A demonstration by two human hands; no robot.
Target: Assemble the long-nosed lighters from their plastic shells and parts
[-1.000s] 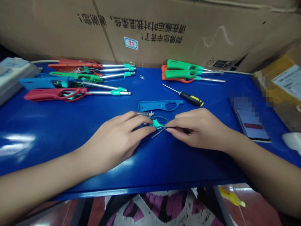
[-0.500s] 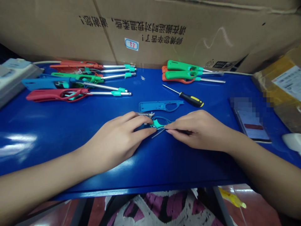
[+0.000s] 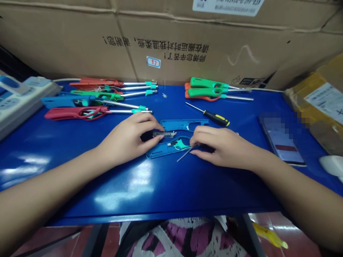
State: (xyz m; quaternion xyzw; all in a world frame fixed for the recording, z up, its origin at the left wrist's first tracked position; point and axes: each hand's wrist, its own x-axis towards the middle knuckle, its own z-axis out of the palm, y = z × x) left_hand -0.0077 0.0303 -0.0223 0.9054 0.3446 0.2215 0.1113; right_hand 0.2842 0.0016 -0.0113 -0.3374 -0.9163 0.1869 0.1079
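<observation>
An open blue lighter shell half (image 3: 158,150) lies in front of me, holding a teal trigger (image 3: 180,144) and small inner parts. Just behind it, the thumb and forefinger of my left hand (image 3: 134,134) grip the left end of a clear lighter fuel tank (image 3: 167,134). My right hand (image 3: 219,142) is closed at the shell's right part, its fingertips pinching a thin translucent tube (image 3: 183,155) that sticks out toward me. Those fingers hide the shell's front end. The other blue shell half (image 3: 174,124) lies farther back.
Several long-nosed lighters, such as a red one (image 3: 69,112), lie back left beside a power strip (image 3: 24,103). More lighters (image 3: 206,93) are back right, near a screwdriver (image 3: 217,117). A phone (image 3: 284,142) lies right. A large carton (image 3: 88,64) walls the back.
My left hand has left the teal trigger area and moved back onto the clear fuel tank. My right hand stays at the shell with the tube. The view has tilted up slightly.
</observation>
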